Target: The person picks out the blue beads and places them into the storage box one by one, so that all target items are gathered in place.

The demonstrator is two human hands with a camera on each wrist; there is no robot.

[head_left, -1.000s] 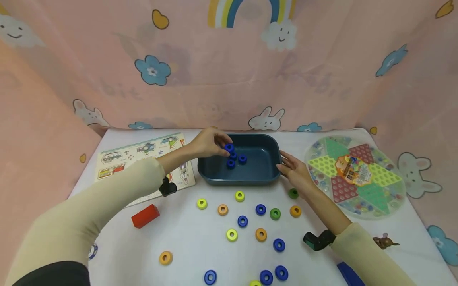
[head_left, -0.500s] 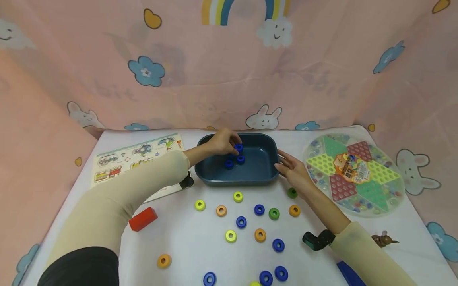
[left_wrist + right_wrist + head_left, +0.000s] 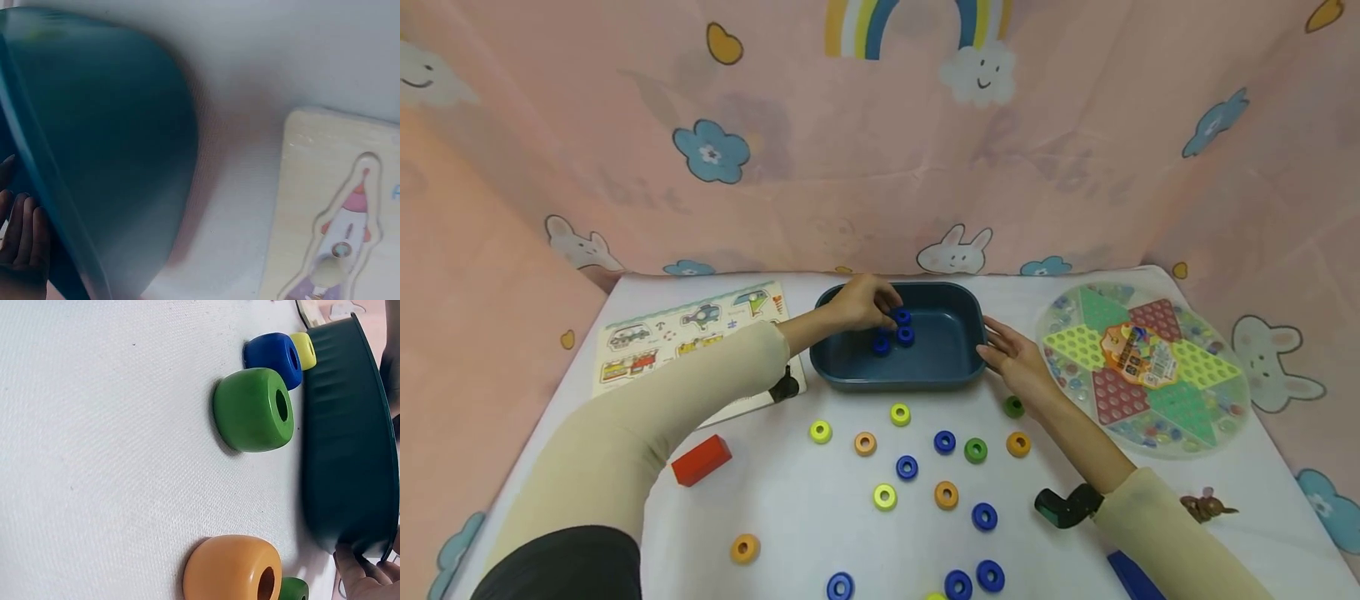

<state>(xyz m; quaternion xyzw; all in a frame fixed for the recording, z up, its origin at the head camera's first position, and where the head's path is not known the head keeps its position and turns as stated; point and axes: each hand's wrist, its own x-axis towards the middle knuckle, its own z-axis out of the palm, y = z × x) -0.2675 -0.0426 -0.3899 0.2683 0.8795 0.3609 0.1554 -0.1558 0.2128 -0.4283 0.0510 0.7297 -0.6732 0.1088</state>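
A dark teal tray (image 3: pixel 942 385) stands near the back of the table. My left hand (image 3: pixel 861 302) reaches over its left half and pinches a blue bead (image 3: pixel 902 317) low inside it. Close by sit another blue bead (image 3: pixel 905 336) and a blue bead (image 3: pixel 881 344) to its left; one more is partly hidden by my fingers. In the left wrist view, the tray's wall hides most of the left hand (image 3: pixel 25 244). My right hand (image 3: pixel 1018 362) rests extended fingers against the tray's right end; the right wrist view shows those fingers (image 3: pixel 351 572) at its outer wall.
In front of the tray lie scattered yellow, orange, green and blue beads, including a green bead (image 3: pixel 976 451). A picture puzzle board (image 3: pixel 748 308) and a red block (image 3: pixel 702 460) are left. A round marble game board (image 3: pixel 1142 367) and a small brown figure (image 3: pixel 1206 505) are right.
My left hand has moved right over the tray with the blue bead and lowered it beside the others. The right hand has stayed at the tray's end.
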